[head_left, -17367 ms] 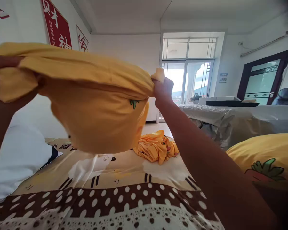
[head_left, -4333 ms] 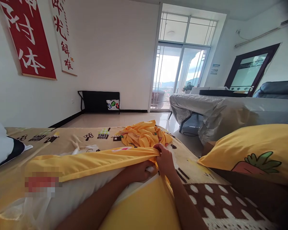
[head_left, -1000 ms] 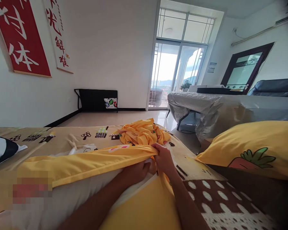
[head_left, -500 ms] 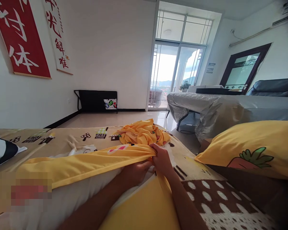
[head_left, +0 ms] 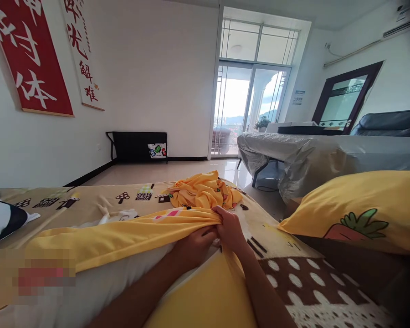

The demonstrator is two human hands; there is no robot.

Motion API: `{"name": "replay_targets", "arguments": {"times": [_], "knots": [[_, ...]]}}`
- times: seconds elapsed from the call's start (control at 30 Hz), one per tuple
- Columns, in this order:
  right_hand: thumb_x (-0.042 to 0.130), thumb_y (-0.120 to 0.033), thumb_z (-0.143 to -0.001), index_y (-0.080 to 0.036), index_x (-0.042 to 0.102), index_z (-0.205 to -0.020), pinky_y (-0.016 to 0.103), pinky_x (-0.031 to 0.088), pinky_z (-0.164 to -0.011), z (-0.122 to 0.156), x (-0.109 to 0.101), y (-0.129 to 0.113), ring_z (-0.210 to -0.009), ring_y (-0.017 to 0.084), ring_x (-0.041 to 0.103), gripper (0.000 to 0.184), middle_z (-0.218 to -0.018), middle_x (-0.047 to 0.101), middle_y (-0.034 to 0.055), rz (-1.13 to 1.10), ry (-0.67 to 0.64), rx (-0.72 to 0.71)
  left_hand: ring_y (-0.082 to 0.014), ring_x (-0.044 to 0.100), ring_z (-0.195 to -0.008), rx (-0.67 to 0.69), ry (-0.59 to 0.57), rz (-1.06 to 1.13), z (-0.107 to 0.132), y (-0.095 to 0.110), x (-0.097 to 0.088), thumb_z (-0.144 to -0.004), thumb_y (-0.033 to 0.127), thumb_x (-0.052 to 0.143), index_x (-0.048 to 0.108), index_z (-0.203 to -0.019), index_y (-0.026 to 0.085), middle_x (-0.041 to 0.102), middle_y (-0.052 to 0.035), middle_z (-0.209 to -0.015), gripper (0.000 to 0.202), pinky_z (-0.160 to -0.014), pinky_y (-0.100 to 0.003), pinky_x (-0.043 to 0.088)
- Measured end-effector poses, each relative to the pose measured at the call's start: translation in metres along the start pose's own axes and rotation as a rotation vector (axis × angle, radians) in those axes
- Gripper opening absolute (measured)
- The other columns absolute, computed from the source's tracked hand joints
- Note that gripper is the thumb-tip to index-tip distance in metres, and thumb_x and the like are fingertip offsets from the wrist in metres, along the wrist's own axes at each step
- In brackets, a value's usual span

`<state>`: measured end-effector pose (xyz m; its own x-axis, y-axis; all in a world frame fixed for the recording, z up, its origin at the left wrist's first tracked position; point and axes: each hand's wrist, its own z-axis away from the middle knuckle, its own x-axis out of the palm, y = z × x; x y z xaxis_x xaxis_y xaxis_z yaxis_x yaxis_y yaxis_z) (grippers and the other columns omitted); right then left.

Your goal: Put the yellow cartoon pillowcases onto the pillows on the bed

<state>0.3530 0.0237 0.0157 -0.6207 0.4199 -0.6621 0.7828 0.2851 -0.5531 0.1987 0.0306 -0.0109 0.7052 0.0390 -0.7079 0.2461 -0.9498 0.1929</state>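
A yellow pillowcase [head_left: 123, 239] with a pink print stretches across the bed in front of me, over a white pillow [head_left: 123, 269] that shows below its hem. My right hand [head_left: 229, 229] is closed on the gathered yellow cloth, and a fold hangs below its fingers. Beside it, my left hand [head_left: 196, 246] lies against the white filling under the open edge, fingers curled; it seems to grip the pillow's corner, though its fingertips are partly hidden. More yellow cloth [head_left: 205, 300] spreads between my forearms.
Crumpled orange-yellow cloth [head_left: 203, 191] lies just beyond my hands on the patterned bed cover [head_left: 102, 196]. To the right, a yellow pillow with a carrot print [head_left: 369, 200] rests on a dark brown box [head_left: 341, 259]. A plastic-covered table [head_left: 310, 150] stands behind.
The view has tipped slightly upward. Both hands keep their places and their hold on the cloth and pillow; the left hand's fingers have shifted only slightly.
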Motion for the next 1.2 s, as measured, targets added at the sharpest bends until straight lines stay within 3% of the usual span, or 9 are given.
{"name": "replay_targets", "arguments": {"times": [0.17,0.3,0.4,0.57,0.77,1.03,1.2], "knots": [[0.041,-0.013,-0.058,-0.020,0.064,-0.091,0.024,0.036,-0.065,0.000,0.002,0.002,-0.068,0.017,0.057,0.041,-0.075,0.068,0.0023,0.007,0.009,-0.007,-0.0171,0.059,-0.098,-0.165,-0.062,0.107,-0.001,0.001,-0.003,-0.092,0.018,0.037,0.061,-0.094,0.018,0.066,-0.0072,-0.105,0.024,-0.093,-0.030,0.046],[0.041,-0.012,-0.060,-0.020,0.065,-0.091,0.024,0.036,-0.065,-0.001,0.004,0.004,-0.070,0.017,0.058,0.040,-0.076,0.068,0.0029,0.007,0.003,-0.023,-0.0212,0.056,-0.112,-0.403,-0.068,0.183,-0.002,0.000,-0.001,-0.092,0.027,0.040,0.062,-0.108,0.019,0.063,-0.0068,-0.119,0.029,-0.103,-0.037,0.041],[0.041,-0.012,-0.060,-0.020,0.065,-0.092,0.024,0.036,-0.066,-0.001,0.004,0.005,-0.071,0.018,0.059,0.040,-0.077,0.069,0.0033,0.030,-0.017,-0.030,-0.0232,0.051,-0.120,-0.499,-0.041,0.243,-0.002,-0.003,0.004,-0.091,0.029,0.043,0.058,-0.120,0.019,0.060,-0.0069,-0.126,0.034,-0.109,-0.043,0.035],[0.042,-0.012,-0.062,-0.021,0.065,-0.091,0.024,0.036,-0.066,0.000,0.002,0.004,-0.071,0.018,0.059,0.038,-0.077,0.069,0.0029,0.052,-0.065,-0.054,-0.0249,0.052,-0.122,-0.574,0.056,0.325,-0.001,-0.016,0.016,-0.091,0.037,0.045,0.058,-0.123,0.023,0.060,-0.0056,-0.126,0.037,-0.107,-0.050,0.038],[0.042,-0.011,-0.063,-0.022,0.065,-0.092,0.024,0.036,-0.067,0.001,0.002,0.002,-0.072,0.018,0.059,0.039,-0.079,0.070,0.0029,0.078,-0.061,-0.043,-0.0223,0.057,-0.116,-0.600,0.145,0.373,-0.002,-0.015,0.021,-0.092,0.041,0.044,0.057,-0.123,0.024,0.059,-0.0066,-0.127,0.037,-0.099,-0.044,0.049],[0.043,-0.010,-0.060,-0.020,0.066,-0.088,0.025,0.037,-0.068,0.004,-0.006,-0.005,-0.073,0.018,0.057,0.038,-0.079,0.068,0.0026,-0.018,-0.030,-0.110,-0.0291,0.050,-0.122,-0.543,0.222,-0.066,0.007,0.001,0.029,-0.091,0.045,0.042,0.064,-0.109,0.024,0.066,-0.0070,-0.115,0.036,-0.110,-0.056,0.029],[0.042,-0.010,-0.058,-0.021,0.067,-0.088,0.024,0.038,-0.067,0.004,-0.006,-0.007,-0.070,0.017,0.058,0.040,-0.075,0.069,0.0022,-0.025,-0.043,-0.068,-0.0257,0.053,-0.117,-0.586,0.197,0.127,0.009,-0.013,0.032,-0.091,0.049,0.041,0.057,-0.119,0.024,0.064,-0.0072,-0.117,0.040,-0.103,-0.051,0.041]]}}
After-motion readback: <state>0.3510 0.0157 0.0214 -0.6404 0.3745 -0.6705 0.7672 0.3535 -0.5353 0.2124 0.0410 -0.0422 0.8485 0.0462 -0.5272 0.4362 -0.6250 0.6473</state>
